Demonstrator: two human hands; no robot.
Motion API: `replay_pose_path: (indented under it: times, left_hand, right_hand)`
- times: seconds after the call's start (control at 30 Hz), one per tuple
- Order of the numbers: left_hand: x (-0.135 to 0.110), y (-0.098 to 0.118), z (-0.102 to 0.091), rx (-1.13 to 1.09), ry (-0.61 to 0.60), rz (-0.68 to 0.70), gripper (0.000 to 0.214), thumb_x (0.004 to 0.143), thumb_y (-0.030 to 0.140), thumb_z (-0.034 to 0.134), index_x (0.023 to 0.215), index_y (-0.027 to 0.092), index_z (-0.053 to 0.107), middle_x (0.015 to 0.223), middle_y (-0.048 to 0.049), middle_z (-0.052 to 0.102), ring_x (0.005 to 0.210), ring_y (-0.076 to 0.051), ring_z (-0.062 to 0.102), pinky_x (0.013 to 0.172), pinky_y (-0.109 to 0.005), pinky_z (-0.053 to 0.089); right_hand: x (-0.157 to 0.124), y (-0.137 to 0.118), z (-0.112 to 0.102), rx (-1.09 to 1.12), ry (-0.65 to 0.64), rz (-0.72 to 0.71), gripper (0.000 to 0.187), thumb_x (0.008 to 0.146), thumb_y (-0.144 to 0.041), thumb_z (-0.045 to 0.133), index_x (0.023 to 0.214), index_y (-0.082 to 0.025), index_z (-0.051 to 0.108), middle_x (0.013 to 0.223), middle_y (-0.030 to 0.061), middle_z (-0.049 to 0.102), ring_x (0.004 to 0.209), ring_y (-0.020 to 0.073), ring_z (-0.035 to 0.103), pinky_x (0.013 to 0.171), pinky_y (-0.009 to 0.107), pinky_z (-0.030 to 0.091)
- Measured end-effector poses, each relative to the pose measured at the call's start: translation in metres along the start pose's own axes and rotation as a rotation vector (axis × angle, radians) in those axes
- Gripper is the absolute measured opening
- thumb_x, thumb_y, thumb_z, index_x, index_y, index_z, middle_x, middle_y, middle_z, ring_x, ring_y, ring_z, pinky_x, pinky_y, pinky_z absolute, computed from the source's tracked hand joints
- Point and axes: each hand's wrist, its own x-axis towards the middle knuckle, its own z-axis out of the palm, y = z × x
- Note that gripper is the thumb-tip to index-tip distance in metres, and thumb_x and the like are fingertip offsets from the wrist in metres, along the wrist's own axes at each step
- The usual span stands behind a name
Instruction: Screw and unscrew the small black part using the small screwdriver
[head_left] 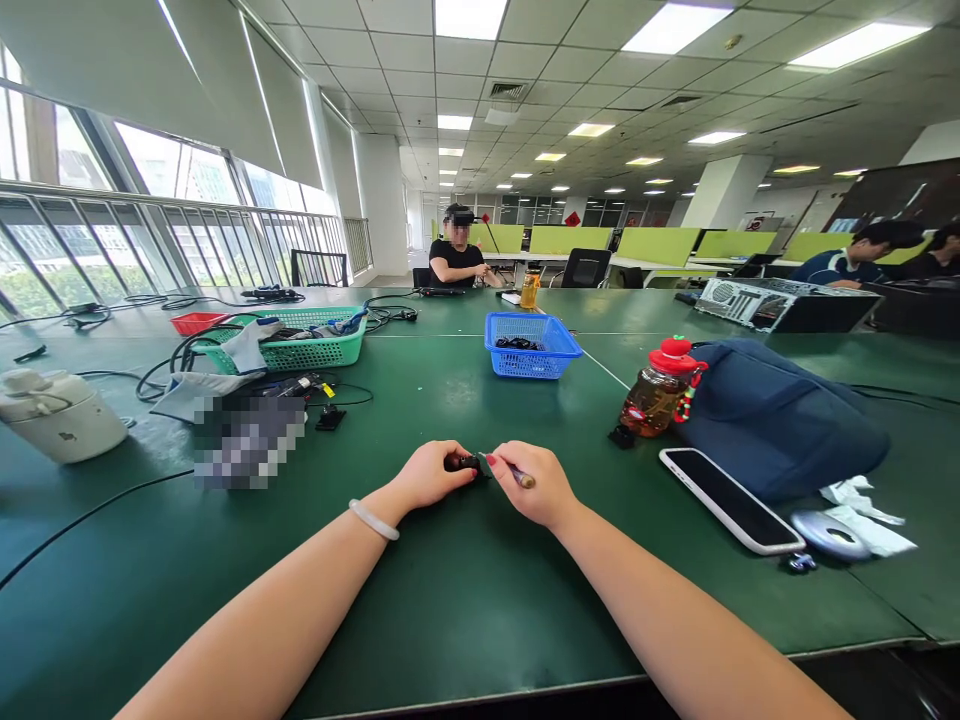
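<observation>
1 small black part (pixel 466 462); 1 brown-ended tool (pixel 524 480), tilted, just beside.

Right side: a white-cased smartphone (pixel 731 500) lies screen up beside a navy fabric bag (pixel 795 425). A red-capped clear bottle (pixel 649 402) stands at the bag's left end (amber liquid is visible inside). Crumpled tissues (pixel 876 530) lie near the phone's lower end. Left side: a green plastic basket (pixel 319 352) contains fabric items (pixel 251 345), apparently work gloves, although overlap obscures their outlines. A white lidded jug (pixel 64 415) is located at far left. Rear right: a desktop computer case (pixel 829 312) lies on its side.
</observation>
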Motion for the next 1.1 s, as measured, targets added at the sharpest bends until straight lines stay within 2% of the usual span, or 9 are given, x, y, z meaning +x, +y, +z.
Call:
replay_pose_path:
  times: [0.1,0.2,0.37,0.57,0.67,0.83,0.93,1.1]
  left_hand:
    - [-0.0001,0.0002,-0.0003,-0.004,-0.004,-0.005,0.028,0.072,0.042,0.064,0.088,0.020,0.070,0.087,-0.0027,0.072,0.080,-0.020,0.064,0.073,-0.031,0.048]
    - [-0.0004,-0.0003,-0.0003,-0.011,-0.005,-0.010,0.029,0.072,0.043,0.064,0.089,0.020,0.070,0.087,-0.0029,0.072,0.080,-0.020,0.064,0.073,-0.031,0.048]
    - [0.0016,-0.0047,0.0013,-0.017,0.001,-0.003,0.033,0.074,0.046,0.063,0.092,0.020,0.071,0.087,-0.0030,0.071,0.080,-0.020,0.063,0.074,-0.031,0.048]
    - [0.0037,-0.0066,0.0032,-0.075,0.007,-0.022,0.031,0.070,0.041,0.065,0.090,0.019,0.071,0.089,-0.0041,0.072,0.083,-0.020,0.063,0.080,-0.032,0.049]
    - [0.0030,-0.0064,0.0030,-0.072,0.008,-0.022,0.031,0.070,0.043,0.065,0.090,0.019,0.071,0.089,-0.0041,0.072,0.083,-0.020,0.064,0.080,-0.032,0.049]
    - [0.0024,-0.0076,0.0025,-0.078,-0.003,-0.030,0.033,0.071,0.046,0.065,0.090,0.020,0.070,0.089,-0.0030,0.073,0.084,-0.020,0.064,0.077,-0.031,0.049]
    - [0.0023,-0.0075,0.0020,-0.080,-0.001,-0.033,0.032,0.070,0.045,0.066,0.089,0.020,0.070,0.090,-0.0031,0.073,0.084,-0.021,0.064,0.077,-0.032,0.049]
    - [0.0023,-0.0068,0.0010,-0.062,-0.012,-0.041,0.033,0.071,0.045,0.066,0.090,0.020,0.070,0.087,-0.0032,0.072,0.081,-0.020,0.063,0.075,-0.032,0.048]
  right_hand:
    - [0.0005,-0.0026,-0.0052,0.098,0.076,-0.004,0.039,0.098,-0.038,0.038,0.068,-0.021,0.056,0.062,0.0010,0.057,0.057,0.0124,0.051,0.057,0.024,0.039]
    - [0.0004,-0.0044,-0.0056,0.113,0.042,-0.024,0.039,0.098,-0.037,0.038,0.066,-0.021,0.055,0.061,0.0007,0.057,0.056,0.0120,0.051,0.057,0.023,0.039]
    - [-0.0014,-0.0055,0.0008,-0.004,-0.025,-0.064,0.036,0.097,-0.032,0.038,0.065,-0.021,0.052,0.060,-0.0002,0.054,0.055,0.0114,0.047,0.055,0.024,0.035]
    - [-0.0024,-0.0068,0.0016,-0.186,-0.052,-0.268,0.034,0.095,-0.029,0.041,0.066,-0.020,0.055,0.060,0.0004,0.053,0.055,0.0116,0.044,0.056,0.026,0.031]
    - [-0.0017,-0.0058,0.0007,-0.180,-0.063,-0.290,0.030,0.092,-0.025,0.041,0.065,-0.020,0.053,0.060,0.0003,0.053,0.054,0.0118,0.044,0.056,0.026,0.031]
    - [-0.0005,-0.0043,-0.0013,0.001,-0.076,-0.123,0.006,0.082,-0.021,0.048,0.081,-0.022,0.054,0.064,-0.0024,0.057,0.056,0.0116,0.049,0.057,0.024,0.037]
    - [-0.0010,-0.0038,-0.0039,0.130,-0.042,-0.013,0.003,0.078,-0.020,0.051,0.080,-0.023,0.051,0.059,-0.0051,0.051,0.051,0.0110,0.046,0.055,0.023,0.038]
    - [-0.0011,-0.0034,-0.0039,0.315,0.024,0.116,0.006,0.078,-0.021,0.051,0.082,-0.024,0.047,0.062,-0.0056,0.052,0.052,0.0108,0.048,0.053,0.023,0.040]
